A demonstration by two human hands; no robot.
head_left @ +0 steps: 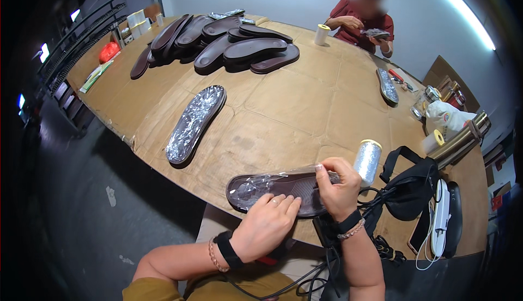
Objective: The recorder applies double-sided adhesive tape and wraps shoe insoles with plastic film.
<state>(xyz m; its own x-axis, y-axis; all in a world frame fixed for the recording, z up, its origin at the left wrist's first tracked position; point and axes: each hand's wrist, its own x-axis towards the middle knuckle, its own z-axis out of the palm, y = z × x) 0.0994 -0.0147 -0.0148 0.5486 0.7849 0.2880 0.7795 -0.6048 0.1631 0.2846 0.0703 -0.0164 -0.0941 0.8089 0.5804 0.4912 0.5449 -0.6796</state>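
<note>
A dark brown shoe sole (299,184) lies at the table's near edge, its toe end covered by wrinkled clear film (256,185). Over its near edge rests my left hand (271,222), fingers together and pressing on the sole; the thumb is hidden. My right hand (340,184) pinches the film between thumb and fingers above the sole's right end. Just beyond that hand stands a roll of clear film (368,162). Farther left lies another sole (196,122), its upper face covered in shiny, crinkled film.
A heap of brown soles (234,42) fills the back left. Across the table a person (365,20) handles a wrapped sole. A black bag (411,184), cables, a white power strip (440,216) and a steel flask (463,137) crowd the right side. Another film-covered sole (387,86) lies beyond.
</note>
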